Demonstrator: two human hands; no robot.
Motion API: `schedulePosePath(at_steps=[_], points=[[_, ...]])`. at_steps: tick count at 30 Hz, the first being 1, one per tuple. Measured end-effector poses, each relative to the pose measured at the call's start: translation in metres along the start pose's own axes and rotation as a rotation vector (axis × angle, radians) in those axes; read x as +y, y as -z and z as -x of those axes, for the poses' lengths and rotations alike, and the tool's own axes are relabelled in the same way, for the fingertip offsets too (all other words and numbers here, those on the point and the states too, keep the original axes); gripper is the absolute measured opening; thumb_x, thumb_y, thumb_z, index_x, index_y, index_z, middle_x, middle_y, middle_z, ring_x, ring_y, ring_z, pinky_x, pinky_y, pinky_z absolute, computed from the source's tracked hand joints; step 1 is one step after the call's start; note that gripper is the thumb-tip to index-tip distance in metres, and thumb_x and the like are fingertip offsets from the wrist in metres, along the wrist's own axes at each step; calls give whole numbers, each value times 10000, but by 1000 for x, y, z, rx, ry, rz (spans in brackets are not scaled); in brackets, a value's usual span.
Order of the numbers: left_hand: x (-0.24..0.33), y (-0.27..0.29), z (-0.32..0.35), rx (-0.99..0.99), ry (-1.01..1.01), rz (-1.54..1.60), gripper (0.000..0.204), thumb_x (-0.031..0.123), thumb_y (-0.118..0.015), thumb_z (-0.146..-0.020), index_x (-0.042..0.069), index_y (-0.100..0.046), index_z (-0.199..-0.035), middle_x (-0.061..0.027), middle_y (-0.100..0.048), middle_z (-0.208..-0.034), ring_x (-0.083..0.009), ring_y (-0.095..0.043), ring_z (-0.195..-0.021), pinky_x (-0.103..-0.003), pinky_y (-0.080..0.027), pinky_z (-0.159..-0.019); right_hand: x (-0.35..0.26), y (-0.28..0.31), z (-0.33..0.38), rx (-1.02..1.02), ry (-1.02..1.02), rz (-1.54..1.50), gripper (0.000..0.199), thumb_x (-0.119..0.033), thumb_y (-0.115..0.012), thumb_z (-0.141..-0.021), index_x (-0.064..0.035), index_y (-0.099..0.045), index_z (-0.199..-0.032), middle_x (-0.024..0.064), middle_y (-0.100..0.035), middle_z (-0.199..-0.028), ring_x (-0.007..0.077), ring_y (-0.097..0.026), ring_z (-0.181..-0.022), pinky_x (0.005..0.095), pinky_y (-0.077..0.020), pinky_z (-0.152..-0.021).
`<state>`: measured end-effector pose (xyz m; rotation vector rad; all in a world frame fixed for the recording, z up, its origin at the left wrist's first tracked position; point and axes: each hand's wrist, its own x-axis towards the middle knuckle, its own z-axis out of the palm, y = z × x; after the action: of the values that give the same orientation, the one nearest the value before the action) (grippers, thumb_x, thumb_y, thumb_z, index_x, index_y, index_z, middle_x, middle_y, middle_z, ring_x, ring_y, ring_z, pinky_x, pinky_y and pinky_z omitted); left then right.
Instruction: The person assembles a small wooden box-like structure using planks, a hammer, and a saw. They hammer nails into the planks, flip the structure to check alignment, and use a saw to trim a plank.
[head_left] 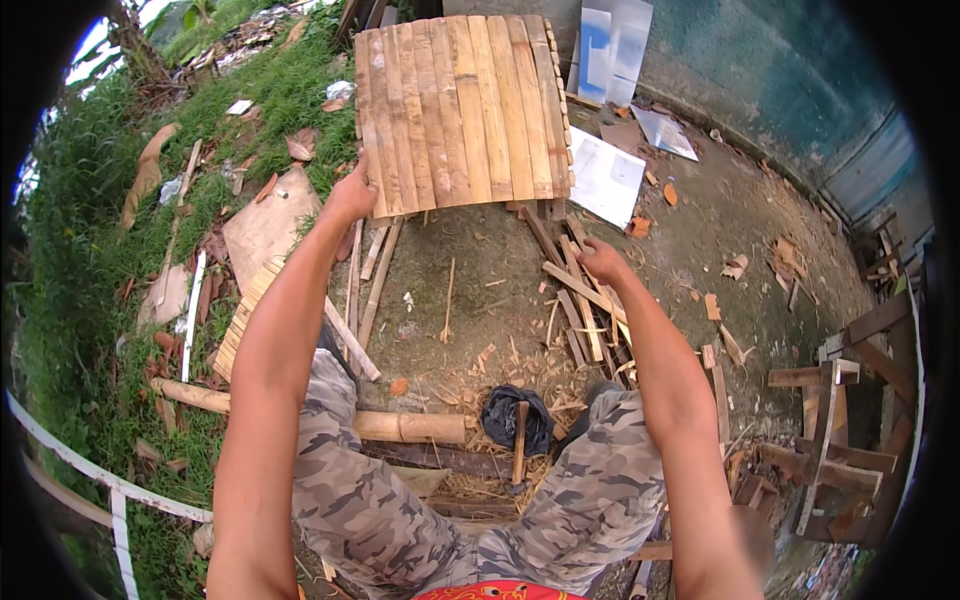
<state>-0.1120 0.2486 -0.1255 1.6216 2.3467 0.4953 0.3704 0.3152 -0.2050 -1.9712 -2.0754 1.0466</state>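
A panel of bamboo slats set side by side is held up in front of me at the far middle. My left hand is closed on its lower left corner, thumb on the front face. Below the panel's lower right corner, apart from it, my right hand hangs with fingers loosely apart and nothing in it. Under that hand lie several loose bamboo strips. Between my feet are a thick bamboo pole and a black plastic bag with a short upright wooden piece before it.
Another slatted panel leans by my left leg. White boards lie near a teal wall. Wooden frames stand at the right. Grass and a white rail run along the left. Shavings litter the ground.
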Motion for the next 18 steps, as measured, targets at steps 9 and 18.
schedulePosePath(at_steps=[9,18], points=[[3,3,3,0,9,11,799,287,-558,-925,244,-137,-1603,-231,-627,-1293,-387,-596,-1210,-439,-451,-1046,-10,7,17,0,-65,-65,644,-327,-642,-887,-103,-478,-1469,217,-623,-1314,344,-672,-1063,440,-576,-818],[2,8,19,-36,-137,357,747,256,-525,-987,184,-123,-1612,-127,-500,-1501,-292,-581,-1268,-394,-435,-1064,-46,4,15,366,211,-33,768,-365,-663,-915,-82,-319,-1540,284,-543,-1384,429,-566,-1231,457,-447,-1052]])
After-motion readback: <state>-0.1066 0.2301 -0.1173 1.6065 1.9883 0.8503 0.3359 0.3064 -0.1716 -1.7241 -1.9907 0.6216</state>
